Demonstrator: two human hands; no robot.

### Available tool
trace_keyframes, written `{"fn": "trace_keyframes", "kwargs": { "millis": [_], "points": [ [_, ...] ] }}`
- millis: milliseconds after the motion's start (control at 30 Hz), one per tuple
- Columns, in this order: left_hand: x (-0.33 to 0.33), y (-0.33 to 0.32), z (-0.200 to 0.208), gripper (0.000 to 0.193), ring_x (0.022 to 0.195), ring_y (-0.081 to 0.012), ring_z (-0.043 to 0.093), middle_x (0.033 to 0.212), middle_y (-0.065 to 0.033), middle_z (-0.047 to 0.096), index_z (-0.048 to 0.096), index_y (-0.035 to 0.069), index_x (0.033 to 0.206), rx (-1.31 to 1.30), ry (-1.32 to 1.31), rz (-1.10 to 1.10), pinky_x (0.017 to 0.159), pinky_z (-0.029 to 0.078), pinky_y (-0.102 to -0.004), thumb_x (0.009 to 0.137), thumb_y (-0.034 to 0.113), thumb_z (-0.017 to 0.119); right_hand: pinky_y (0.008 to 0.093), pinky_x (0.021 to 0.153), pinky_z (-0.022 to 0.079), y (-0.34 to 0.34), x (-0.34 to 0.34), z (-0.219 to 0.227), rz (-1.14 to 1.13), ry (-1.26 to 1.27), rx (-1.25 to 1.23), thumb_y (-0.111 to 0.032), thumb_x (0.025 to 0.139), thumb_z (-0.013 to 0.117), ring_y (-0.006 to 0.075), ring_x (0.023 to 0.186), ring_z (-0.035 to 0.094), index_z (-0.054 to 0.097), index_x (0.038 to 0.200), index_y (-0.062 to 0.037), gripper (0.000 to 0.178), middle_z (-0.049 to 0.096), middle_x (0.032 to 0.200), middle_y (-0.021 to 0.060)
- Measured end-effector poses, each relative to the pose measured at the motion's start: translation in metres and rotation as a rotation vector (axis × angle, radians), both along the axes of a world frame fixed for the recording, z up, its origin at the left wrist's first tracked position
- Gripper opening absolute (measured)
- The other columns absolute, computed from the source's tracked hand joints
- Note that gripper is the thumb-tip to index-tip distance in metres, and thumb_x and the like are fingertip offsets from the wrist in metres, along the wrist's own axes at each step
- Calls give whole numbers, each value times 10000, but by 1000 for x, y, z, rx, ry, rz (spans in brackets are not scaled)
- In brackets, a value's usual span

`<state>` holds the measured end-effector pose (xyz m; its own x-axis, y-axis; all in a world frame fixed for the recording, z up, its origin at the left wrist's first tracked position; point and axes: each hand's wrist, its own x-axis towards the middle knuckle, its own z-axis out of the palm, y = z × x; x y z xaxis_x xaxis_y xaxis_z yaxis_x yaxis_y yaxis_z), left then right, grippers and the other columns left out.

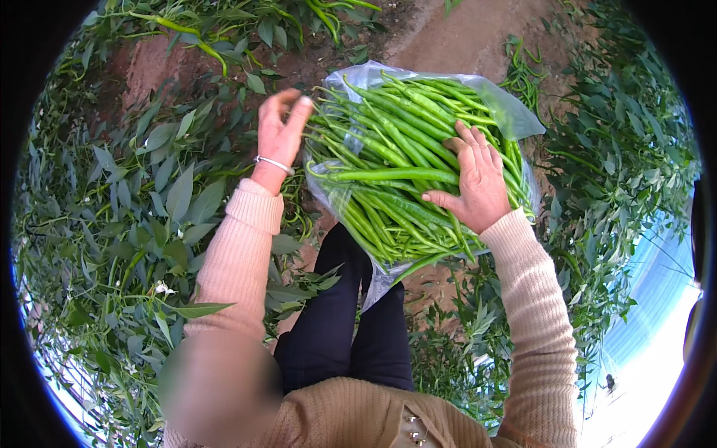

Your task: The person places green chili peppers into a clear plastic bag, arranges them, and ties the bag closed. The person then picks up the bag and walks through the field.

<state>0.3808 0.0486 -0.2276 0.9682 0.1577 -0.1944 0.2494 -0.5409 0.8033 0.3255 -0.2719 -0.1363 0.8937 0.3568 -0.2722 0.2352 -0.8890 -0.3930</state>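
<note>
My right hand (478,183) lay flat, fingers spread, on the heap of long green peppers (403,175) in the clear plastic bag (515,112). The peppers ran lengthwise from beyond my fingertips back toward my knees. My left hand (280,134) hung just left of the bag's rim, fingers loosely together, holding nothing, farther from the heap. Leafy pepper plants (142,209) crowded both sides of the bare soil (463,37).

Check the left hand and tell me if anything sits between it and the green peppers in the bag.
Nothing visible does. The left hand is at the open edge of the clear plastic bag, its fingers beside the green peppers. The right hand rests flat on the pile.
</note>
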Motion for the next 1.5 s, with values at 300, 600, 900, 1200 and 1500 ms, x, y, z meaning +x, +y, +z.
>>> {"fn": "trace_keyframes", "kwargs": {
  "millis": [300,600,900,1200,1500],
  "points": [
    [26,-19,-34,564,1218,-307,538,1266,-207,599,584,-63,1214,-284,276,-117,1044,375,-327,998,433,427,527,1059,317,-6,24,-4,-72,123,9,-697,562,759,362,1333,388,287,1460,-2,1230,358,1465,226],
    [29,4,-30,638,1376,-390,324,1415,-298,403,527,-66,1273,184,-17,86,1131,269,-402,1002,487,359,486,1104,280,-3,20,-6,-49,190,-5,-699,569,759,368,1368,349,294,1458,10,1229,342,1480,216],
    [20,-16,-24,647,1357,-417,325,1365,-274,455,487,-51,1268,-43,281,-572,1119,284,-398,1020,504,264,533,1072,274,-1,11,-12,-50,56,9,-785,654,621,404,1330,358,323,1432,43,1174,355,1448,263],
    [6,-36,-5,719,1274,-422,421,1343,-297,445,401,-123,1308,92,152,-345,1083,344,-418,911,450,574,600,1098,209,12,10,-4,43,96,-25,-793,497,701,444,1383,259,192,1487,18,1378,230,1514,277],
    [2,-39,28,437,1004,-335,521,1027,-145,570,653,57,957,385,43,-556,858,454,-424,696,375,800,585,1095,223,18,-2,-1,98,8,-60,-439,679,792,452,1369,277,428,1435,-219,867,239,1522,254]
  ]
}}
